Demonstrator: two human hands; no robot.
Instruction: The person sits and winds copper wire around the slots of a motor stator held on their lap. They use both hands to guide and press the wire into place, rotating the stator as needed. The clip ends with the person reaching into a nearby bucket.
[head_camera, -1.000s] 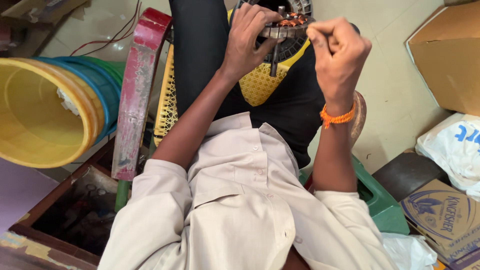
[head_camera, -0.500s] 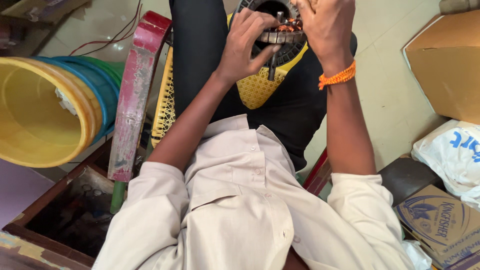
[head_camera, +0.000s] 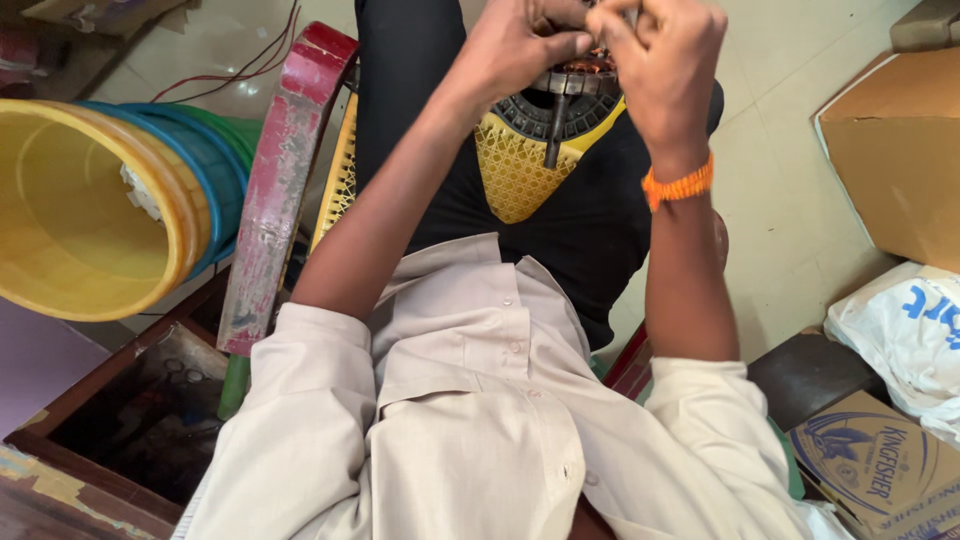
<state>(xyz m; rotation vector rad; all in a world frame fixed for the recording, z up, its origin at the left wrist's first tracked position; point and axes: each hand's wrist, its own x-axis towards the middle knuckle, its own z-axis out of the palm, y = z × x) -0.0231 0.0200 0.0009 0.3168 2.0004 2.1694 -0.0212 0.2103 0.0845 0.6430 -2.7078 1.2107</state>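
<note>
A round dark motor stator (head_camera: 565, 98) with copper winding rests on a yellow mesh stool seat (head_camera: 515, 175) between my black-trousered legs. A dark metal rod (head_camera: 553, 135) hangs down from it. My left hand (head_camera: 520, 45) is closed on the stator's left upper rim. My right hand (head_camera: 660, 70), with an orange thread band (head_camera: 680, 185) at the wrist, pinches at the copper winding along the top edge. The top of the stator is cut off by the frame and covered by my fingers.
Nested yellow (head_camera: 80, 210) and blue (head_camera: 215, 165) buckets lie on their side at left, beside a worn red plank (head_camera: 285, 170). A wooden crate (head_camera: 130, 430) sits lower left. Cardboard box (head_camera: 890, 170), white bag (head_camera: 905, 325) and printed carton (head_camera: 880, 470) stand at right.
My right hand came down from a raised position and closed in on the stator's top next to the left hand. The left hand stayed gripping the stator.
</note>
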